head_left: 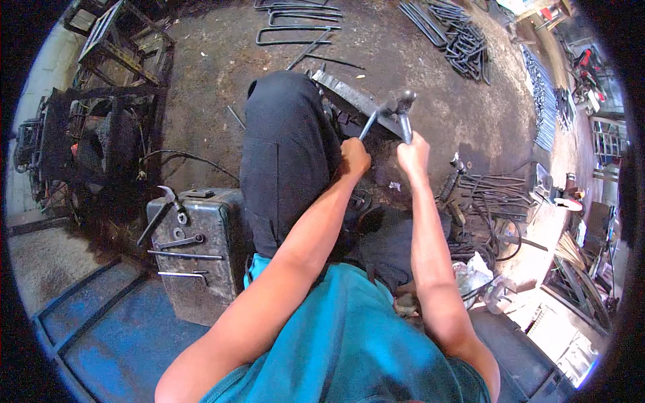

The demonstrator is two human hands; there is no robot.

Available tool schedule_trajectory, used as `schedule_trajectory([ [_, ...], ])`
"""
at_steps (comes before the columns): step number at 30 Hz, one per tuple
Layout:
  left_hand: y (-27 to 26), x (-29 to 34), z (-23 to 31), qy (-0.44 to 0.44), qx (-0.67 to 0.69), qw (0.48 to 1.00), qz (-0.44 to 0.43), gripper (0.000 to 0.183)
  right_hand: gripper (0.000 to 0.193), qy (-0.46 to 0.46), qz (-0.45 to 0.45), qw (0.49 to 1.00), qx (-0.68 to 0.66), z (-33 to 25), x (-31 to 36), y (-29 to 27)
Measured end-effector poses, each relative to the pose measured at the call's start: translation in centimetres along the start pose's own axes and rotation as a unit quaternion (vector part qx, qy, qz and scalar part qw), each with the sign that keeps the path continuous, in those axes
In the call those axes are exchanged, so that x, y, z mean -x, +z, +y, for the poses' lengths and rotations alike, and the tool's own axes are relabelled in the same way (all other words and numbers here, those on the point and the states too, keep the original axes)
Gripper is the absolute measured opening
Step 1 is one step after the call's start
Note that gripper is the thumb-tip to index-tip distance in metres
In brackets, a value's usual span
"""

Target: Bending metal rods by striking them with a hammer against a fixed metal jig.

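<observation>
My left hand (355, 158) is closed round a metal rod (367, 126) whose far end reaches a long steel block (351, 95) beyond my knees. To its right, my right hand (413, 156) grips the handle of a hammer (406, 123). The hammer's head is over the right part of the block, close to the rod's far end. Whether head and rod touch, I cannot tell. My dark-trousered left leg (277, 154) is beside the block's left end.
A metal box (195, 295) on the left carries a claw hammer (168, 196), a wrench (180, 242) and rods. Bent rods (299, 37) lie on the far floor, with a heap of more (463, 47) at far right. Straight rods (494, 195) lie right of me. A dark machine (101, 141) stands far left.
</observation>
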State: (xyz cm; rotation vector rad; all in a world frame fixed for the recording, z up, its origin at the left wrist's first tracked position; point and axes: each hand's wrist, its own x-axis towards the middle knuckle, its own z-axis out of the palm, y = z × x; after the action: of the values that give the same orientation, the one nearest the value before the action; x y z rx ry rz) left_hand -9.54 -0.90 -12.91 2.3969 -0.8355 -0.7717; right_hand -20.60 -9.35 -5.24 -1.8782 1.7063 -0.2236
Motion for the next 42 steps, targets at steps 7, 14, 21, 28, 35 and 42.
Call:
schedule_trajectory([
  [7, 0.8, 0.1, 1.5, -0.025, 0.030, 0.999, 0.030, 0.025, 0.038, -0.067, 0.055, 0.996, 0.008, -1.5, -0.8, -5.6],
  [14, 0.5, -0.5, 0.7, 0.013, 0.000, 0.999, -0.045, 0.031, 0.019, -0.230, 0.182, 0.924, -0.246, -8.2, 0.7, -14.6],
  [21, -0.1, -0.3, 0.9, 0.020, -0.018, 0.998, -0.060, 0.030, 0.024, -0.256, 0.140, 0.924, -0.248, -5.0, -0.5, -7.5],
  [28, 0.2, -0.2, 0.9, 0.007, -0.026, 0.998, -0.062, 0.030, 0.029, -0.036, 0.004, 0.997, 0.067, 2.0, 1.4, -0.1],
  [35, -0.3, -0.6, 0.8, 0.001, -0.013, 0.997, -0.071, 0.027, 0.021, -0.028, 0.016, 0.999, -0.032, 2.0, 1.8, -2.9],
  [42, -0.1, -0.7, 0.6, 0.006, -0.029, 0.998, -0.055, 0.028, 0.019, -0.141, 0.111, 0.965, -0.189, -3.1, 1.6, -10.8],
])
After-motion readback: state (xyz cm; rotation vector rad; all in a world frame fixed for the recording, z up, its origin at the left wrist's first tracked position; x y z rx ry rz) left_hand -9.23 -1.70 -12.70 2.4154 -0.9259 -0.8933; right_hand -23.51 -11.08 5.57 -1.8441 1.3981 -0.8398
